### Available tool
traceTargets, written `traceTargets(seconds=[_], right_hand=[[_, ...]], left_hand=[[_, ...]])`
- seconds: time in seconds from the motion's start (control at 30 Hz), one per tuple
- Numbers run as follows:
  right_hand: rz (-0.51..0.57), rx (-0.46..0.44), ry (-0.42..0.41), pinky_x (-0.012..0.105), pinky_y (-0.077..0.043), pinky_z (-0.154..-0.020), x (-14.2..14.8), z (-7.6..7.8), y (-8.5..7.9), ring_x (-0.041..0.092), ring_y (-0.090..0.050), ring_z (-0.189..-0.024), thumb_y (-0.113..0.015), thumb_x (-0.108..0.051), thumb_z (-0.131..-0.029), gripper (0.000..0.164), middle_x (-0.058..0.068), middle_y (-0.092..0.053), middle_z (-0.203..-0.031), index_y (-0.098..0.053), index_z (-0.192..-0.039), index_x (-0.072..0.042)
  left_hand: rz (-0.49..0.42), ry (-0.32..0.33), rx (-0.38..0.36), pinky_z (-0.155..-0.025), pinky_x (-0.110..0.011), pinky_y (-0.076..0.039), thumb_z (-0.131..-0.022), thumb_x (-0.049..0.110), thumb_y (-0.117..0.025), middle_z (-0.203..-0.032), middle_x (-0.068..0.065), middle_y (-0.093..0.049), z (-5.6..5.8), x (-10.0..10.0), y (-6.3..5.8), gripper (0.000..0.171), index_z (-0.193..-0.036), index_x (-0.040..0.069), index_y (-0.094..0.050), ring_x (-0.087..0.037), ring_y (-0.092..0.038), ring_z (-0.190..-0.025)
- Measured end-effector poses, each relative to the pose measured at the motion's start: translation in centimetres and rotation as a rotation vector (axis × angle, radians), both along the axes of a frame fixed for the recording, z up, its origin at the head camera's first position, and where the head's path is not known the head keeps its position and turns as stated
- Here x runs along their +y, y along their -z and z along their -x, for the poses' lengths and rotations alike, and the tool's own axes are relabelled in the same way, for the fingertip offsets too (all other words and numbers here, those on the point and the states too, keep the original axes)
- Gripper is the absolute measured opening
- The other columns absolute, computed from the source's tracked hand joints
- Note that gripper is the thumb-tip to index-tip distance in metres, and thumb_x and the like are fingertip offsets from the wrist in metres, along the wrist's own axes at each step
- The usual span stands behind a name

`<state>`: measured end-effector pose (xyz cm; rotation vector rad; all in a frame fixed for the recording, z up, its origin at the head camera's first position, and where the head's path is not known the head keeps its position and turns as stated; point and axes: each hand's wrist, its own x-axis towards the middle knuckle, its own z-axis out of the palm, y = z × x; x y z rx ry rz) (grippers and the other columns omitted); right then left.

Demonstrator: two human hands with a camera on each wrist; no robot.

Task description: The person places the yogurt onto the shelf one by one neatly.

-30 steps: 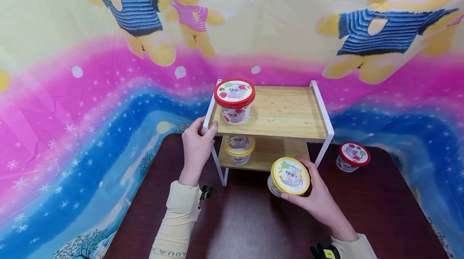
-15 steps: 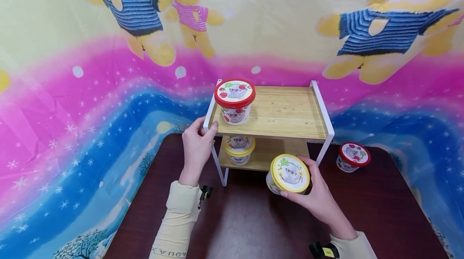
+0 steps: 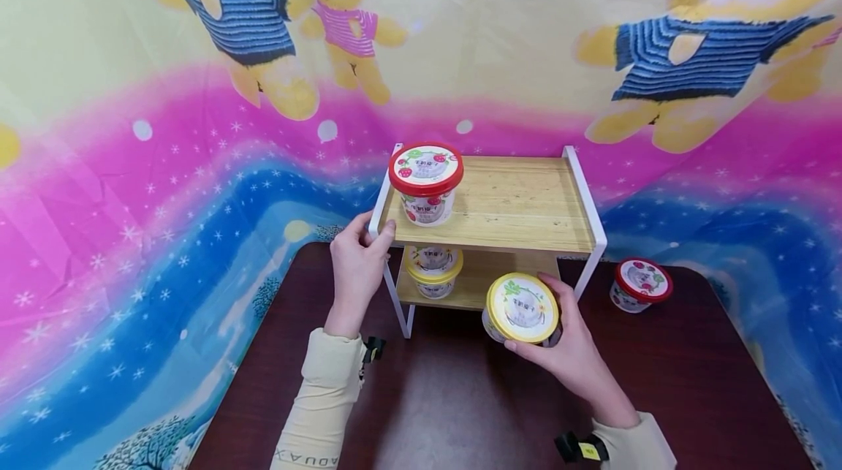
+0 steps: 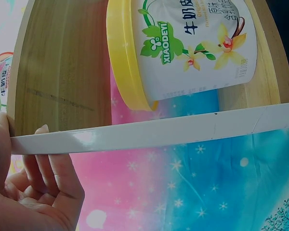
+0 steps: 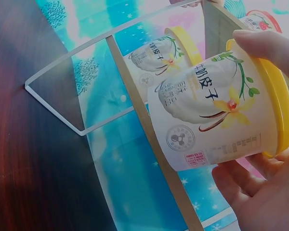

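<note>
My right hand (image 3: 579,357) holds a white tub with a yellow lid (image 3: 522,308), thumb on one side and fingers round the other. In the right wrist view, this vanilla-flower tub (image 5: 212,110) overlaps the lower board's edge, and the tub is tilted. On a two-tier wooden rack (image 3: 520,199) with a white metal frame, my left hand (image 3: 355,265) grips the upper front left corner, also in the left wrist view. Another yellow-lidded tub (image 3: 434,276) stands at the left of the lower board. A red-lidded strawberry tub (image 3: 426,185) sits above it on the top board.
A second red-lidded tub (image 3: 639,285) stands on the dark brown table (image 3: 447,397), to the right of the rack. Behind everything hangs a cloth backdrop (image 3: 500,53) printed with bears and snowflakes, close to the rack's back.
My right hand has raised the yellow-lidded tub slightly and shifted it a little to the left, nearer the lower board. My left hand stays on the rack's corner.
</note>
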<state>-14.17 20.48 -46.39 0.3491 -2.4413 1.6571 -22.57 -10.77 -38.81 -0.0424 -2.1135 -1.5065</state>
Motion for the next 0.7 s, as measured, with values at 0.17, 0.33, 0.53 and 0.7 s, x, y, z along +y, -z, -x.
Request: traceTargets(seconds=[0.17, 0.33, 0.53, 0.7], right_hand=[[0.027, 0.01, 0.015, 0.012, -0.033, -0.102, -0.3, 0.6, -0.1, 0.014, -0.041, -0.129, -0.094, -0.014, -0.073, 0.106, 0.004, -0.042, -0.145, -0.026, -0.154, -0.017], [0.02, 0.024, 0.038, 0.013, -0.033, -0.103, -0.6, 1.2, -0.3, 0.015, -0.04, -0.13, -0.094, -0.016, -0.074, 0.105, 0.001, -0.042, -0.146, -0.025, -0.154, -0.02], [0.036, 0.045, 0.033, 0.014, -0.033, -0.103, -0.9, 1.9, -0.3, 0.016, -0.04, -0.131, -0.092, -0.013, -0.076, 0.106, 0.002, -0.039, -0.149, -0.024, -0.156, -0.021], [0.053, 0.063, 0.031, 0.013, -0.034, -0.103, -0.9, 2.3, -0.2, 0.016, -0.042, -0.131, -0.092, -0.01, -0.075, 0.108, 0.003, -0.038, -0.15, -0.024, -0.157, -0.023]], left_hand=[[-0.002, 0.001, 0.0, -0.05, -0.035, -0.056, -0.094, 0.031, -0.075, -0.063, -0.008, -0.053, 0.0, 0.0, 0.0, 0.037, -0.124, 0.009, -0.072, -0.019, -0.062, -0.052], [-0.01, 0.006, -0.006, -0.05, -0.033, -0.056, -0.094, 0.031, -0.075, -0.064, -0.008, -0.053, 0.0, 0.0, 0.0, 0.037, -0.124, 0.009, -0.072, -0.02, -0.062, -0.053], [-0.01, 0.004, 0.001, -0.05, -0.033, -0.056, -0.094, 0.031, -0.076, -0.063, -0.008, -0.053, 0.0, 0.0, 0.0, 0.038, -0.124, 0.009, -0.072, -0.019, -0.061, -0.053], [-0.005, -0.001, 0.002, -0.05, -0.034, -0.056, -0.094, 0.031, -0.076, -0.063, -0.008, -0.053, 0.1, 0.0, 0.0, 0.036, -0.123, 0.009, -0.073, -0.019, -0.061, -0.052]])
